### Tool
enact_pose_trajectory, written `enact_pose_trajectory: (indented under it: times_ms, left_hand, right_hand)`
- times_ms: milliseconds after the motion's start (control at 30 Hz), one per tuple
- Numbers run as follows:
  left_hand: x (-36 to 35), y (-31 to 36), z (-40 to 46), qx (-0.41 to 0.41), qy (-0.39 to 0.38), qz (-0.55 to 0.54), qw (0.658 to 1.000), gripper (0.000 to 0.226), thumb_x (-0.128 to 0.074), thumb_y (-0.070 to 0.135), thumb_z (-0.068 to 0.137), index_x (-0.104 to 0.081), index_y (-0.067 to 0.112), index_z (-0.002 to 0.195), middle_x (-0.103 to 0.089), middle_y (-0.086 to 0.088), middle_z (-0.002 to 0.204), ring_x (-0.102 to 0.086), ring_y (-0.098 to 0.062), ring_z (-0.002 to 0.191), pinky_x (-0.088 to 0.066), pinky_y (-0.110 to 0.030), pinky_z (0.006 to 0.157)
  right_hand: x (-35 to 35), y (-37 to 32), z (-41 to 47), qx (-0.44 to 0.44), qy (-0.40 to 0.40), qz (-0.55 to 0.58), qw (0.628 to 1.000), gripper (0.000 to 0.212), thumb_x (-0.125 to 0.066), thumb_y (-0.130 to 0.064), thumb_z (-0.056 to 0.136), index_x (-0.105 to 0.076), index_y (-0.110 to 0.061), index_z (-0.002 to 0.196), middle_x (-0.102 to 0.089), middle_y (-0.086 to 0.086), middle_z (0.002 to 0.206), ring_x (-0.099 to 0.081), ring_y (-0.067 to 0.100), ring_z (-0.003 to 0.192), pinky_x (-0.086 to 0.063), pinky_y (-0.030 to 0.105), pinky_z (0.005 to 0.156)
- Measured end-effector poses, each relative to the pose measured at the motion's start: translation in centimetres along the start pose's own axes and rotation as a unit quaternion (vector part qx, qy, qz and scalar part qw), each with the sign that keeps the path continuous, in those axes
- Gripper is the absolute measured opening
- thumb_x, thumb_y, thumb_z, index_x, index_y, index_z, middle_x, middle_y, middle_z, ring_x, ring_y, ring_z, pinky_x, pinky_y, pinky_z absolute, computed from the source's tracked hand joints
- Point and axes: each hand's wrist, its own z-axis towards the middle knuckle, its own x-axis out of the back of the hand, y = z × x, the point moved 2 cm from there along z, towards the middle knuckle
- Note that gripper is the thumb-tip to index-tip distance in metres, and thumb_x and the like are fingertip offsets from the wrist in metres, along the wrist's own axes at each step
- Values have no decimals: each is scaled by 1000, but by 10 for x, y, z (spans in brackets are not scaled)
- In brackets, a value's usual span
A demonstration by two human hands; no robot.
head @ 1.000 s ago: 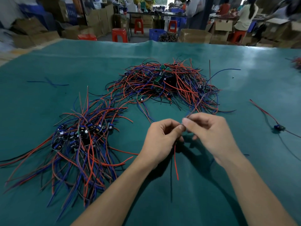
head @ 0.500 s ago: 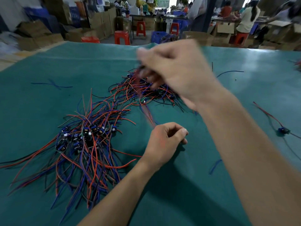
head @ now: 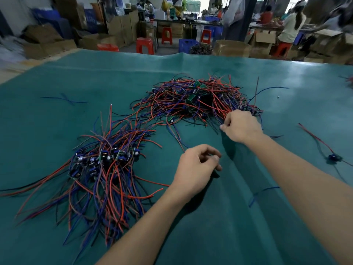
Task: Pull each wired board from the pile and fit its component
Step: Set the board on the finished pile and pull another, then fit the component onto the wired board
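table cover [head: 210, 217]: green cloth, slight sheen | wires [head: 187, 100]: smooth plastic insulation

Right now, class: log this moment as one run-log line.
right hand: pinching wires at far tangled red-and-blue wired-board pile | left hand: curled, contents unclear | near finished pile: untouched

Right hand [head: 241, 127] reaches forward, fingers [head: 222, 127] pinched; left hand [head: 196, 167] loosely curled.
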Motion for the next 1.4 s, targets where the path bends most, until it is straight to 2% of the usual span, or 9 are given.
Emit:
enact_pose_trajectory:
  times_ms: [133, 267, 533, 767, 933, 1033, 1100, 1267, 1400]
  left_hand:
    - [2, -3, 1, -1, 10, -8, 1000, 15, -57, 0, 96, -70, 7, 96, -71, -4, 70, -58, -7, 55, -43, -13, 53]
    - [3, -2, 3, 8, 31, -25, 999, 16, -54, 6, 100, -67, 13, 94, -71, 2, 70, -54, -4, 50, -43, -17, 51]
    - [5, 3, 3, 34, 64, -95, 993, 43, -43, 29, 108, -70, -4, 102, -66, -5, 69, -54, -6, 54, -46, -17, 52]
    - [5, 1, 3, 41, 58, -94, 993, 31, -46, 20, 107, -67, 6, 90, -64, 2, 57, -46, -5, 46, -39, -16, 49]
    - [6, 1, 1, 10, 41, -87, 995, 21, -60, 11, 99, -70, 10, 81, -63, 2, 56, -48, -5, 47, -39, -16, 49]
    - [5, 0, -2, 10, 16, -94, 995, 21, -63, 11, 98, -70, 4, 79, -61, -4, 57, -48, -10, 49, -40, -18, 46]
    - [3, -1, -3, -3, -9, -67, 998, 23, -65, 12, 97, -69, -1, 78, -59, -2, 55, -46, -11, 49, -40, -20, 46]
    - [2, 0, -3, -36, -3, 8, 999, 23, -73, 13, 92, -75, 16, 69, -66, 2, 60, -49, -8, 56, -39, -23, 56]
    - [2, 1, -3, -37, 11, -47, 998, 13, -73, 10, 91, -78, 9, 78, -67, 3, 65, -51, -6, 60, -41, -18, 57]
  right_hand:
    - [-1, 3, 3, 12, 25, 71, 997, 31, -71, -36, 93, -63, -23, 66, -65, 3, 75, -61, 28, 77, -45, 29, 72]
    - [13, 6, -24, 19, 30, 199, 979, 32, -70, -33, 92, -68, -12, 68, -60, -3, 58, -55, 15, 59, -39, 24, 57]
    - [11, -13, -123, 159, -244, 379, 878, 23, -74, -9, 90, -67, -4, 69, -56, 1, 59, -47, 11, 53, -38, 18, 53]
    - [6, -1, -139, 192, -382, 394, 814, 12, -76, -23, 81, -74, -15, 73, -63, 1, 64, -50, 9, 56, -39, 17, 52]
    - [-5, 9, -122, 71, -177, 505, 842, 15, -75, -10, 88, -75, -11, 73, -63, 6, 62, -53, 14, 52, -38, 22, 41]
    - [-10, 17, -114, -26, -67, 567, 820, 19, -72, -20, 92, -75, -9, 76, -64, 3, 64, -53, 14, 55, -40, 23, 43]
    - [-12, 14, -114, -17, -61, 590, 805, 17, -74, -24, 91, -77, -11, 81, -66, 2, 68, -54, 12, 58, -42, 24, 45]
    - [-12, 10, -116, 24, 25, 526, 850, 3, -80, -23, 86, -81, -25, 83, -75, 3, 74, -59, 7, 62, -46, 23, 50]
    - [-11, 8, -117, -36, -39, 640, 766, 10, -73, -12, 88, -82, -15, 91, -78, 10, 92, -68, 15, 80, -49, 25, 63]
